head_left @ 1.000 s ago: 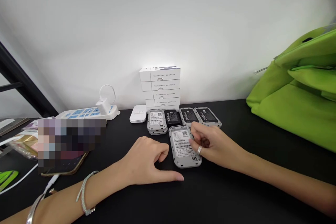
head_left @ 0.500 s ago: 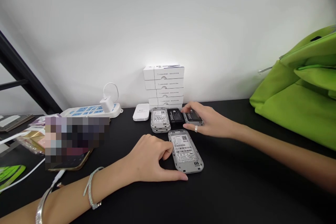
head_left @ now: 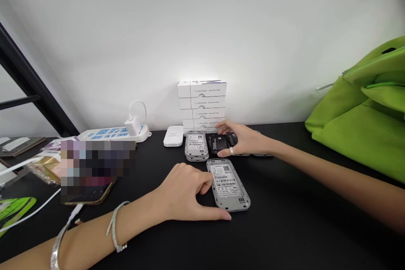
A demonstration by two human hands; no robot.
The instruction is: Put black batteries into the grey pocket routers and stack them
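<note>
A grey plastic device shell (head_left: 229, 183), its inside with a barcode label facing up, lies at the middle of the black table. My left hand (head_left: 186, 194) rests against its left edge, fingers curled and thumb stretched past the lower left corner. Farther back, my right hand (head_left: 242, 139) reaches over a black battery (head_left: 215, 145) marked 3000 mAh. Its thumb and fingers are apart on either side of the battery's right part. Under that hand a second black battery (head_left: 232, 138) partly shows. Left of the batteries are stacked grey shells (head_left: 196, 144).
Several white boxes (head_left: 207, 101) are stacked by the wall, with white square covers (head_left: 173, 136) beside them. At left are a power strip (head_left: 104, 134) with a charger (head_left: 132, 125) and a phone (head_left: 91, 196) on a cable. A green bag (head_left: 357, 122) stands at right.
My right hand has moved left, bringing its thumb and fingers over the nearer black battery. My left hand stays against the grey shell. The whole view has shifted slightly.
</note>
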